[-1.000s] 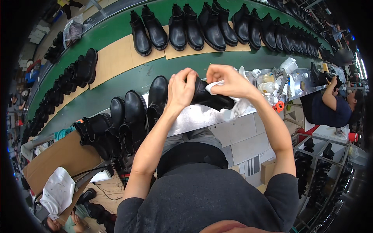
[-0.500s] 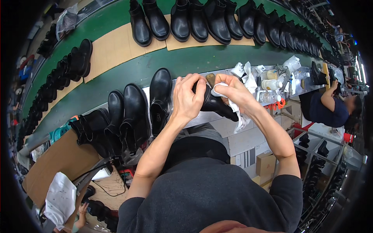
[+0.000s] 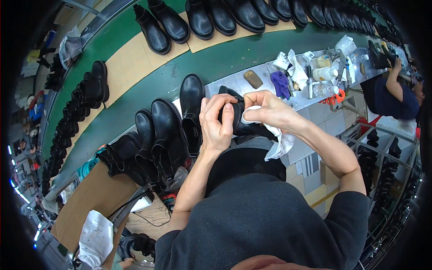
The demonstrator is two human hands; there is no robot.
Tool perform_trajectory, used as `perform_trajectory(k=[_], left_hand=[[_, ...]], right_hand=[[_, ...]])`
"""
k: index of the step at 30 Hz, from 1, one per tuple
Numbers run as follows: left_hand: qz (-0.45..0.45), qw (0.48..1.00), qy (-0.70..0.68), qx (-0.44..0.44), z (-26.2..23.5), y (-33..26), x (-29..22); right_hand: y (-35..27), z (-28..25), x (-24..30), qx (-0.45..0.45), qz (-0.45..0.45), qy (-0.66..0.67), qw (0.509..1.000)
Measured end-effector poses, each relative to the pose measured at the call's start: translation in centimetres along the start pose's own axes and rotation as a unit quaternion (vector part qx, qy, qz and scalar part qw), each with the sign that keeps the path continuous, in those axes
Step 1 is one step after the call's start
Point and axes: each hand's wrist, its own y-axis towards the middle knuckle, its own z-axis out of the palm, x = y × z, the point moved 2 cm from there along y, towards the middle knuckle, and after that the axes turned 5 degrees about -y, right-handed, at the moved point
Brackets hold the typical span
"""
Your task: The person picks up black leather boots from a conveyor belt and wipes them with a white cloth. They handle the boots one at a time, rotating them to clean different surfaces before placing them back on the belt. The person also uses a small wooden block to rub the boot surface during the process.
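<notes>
A black ankle boot [image 3: 250, 130] is held in front of my body, just off the near edge of the bench. My left hand [image 3: 217, 123] grips it, fingers curled over its edge; much of the boot is hidden behind both hands. In my right hand [image 3: 272, 110] is a white cloth [image 3: 282, 145], bunched under the thumb and pressed against the boot, its loose end hanging down. Just left of my left hand lies another black boot [image 3: 192, 93], with more boots [image 3: 165, 118] beside it. A brown block [image 3: 253, 78] sits on the bench beyond my hands.
A purple cloth [image 3: 281, 84], white wipes [image 3: 297, 72] and clear bottles [image 3: 325, 74] stand to the right. Rows of black boots line the green conveyor [image 3: 135, 83] on cardboard strips. A metal rack [image 3: 382, 155] and a co-worker [image 3: 398, 92] are at the right.
My view has shifted, so the bench scene sits differently. The boot and both hands are closer to my body, showing the brown block and purple cloth fully. The cloth still presses on the boot.
</notes>
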Motion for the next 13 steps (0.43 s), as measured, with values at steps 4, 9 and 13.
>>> perform_trajectory(k=[4,9,13], left_hand=[[-0.008,1.000,0.002,0.009,0.0,-0.4,-0.1],[-0.001,1.000,0.002,0.020,-0.3,-0.9,-0.1],[-0.006,0.999,-0.003,0.038,-0.6,-1.1,-0.1]], right_hand=[[-0.2,0.6,0.3,-0.085,0.049,0.079,0.992],[-1.0,1.0,-0.6,0.005,-0.049,0.013,0.999],[-1.1,1.1,-0.5,-0.021,0.050,0.064,0.996]])
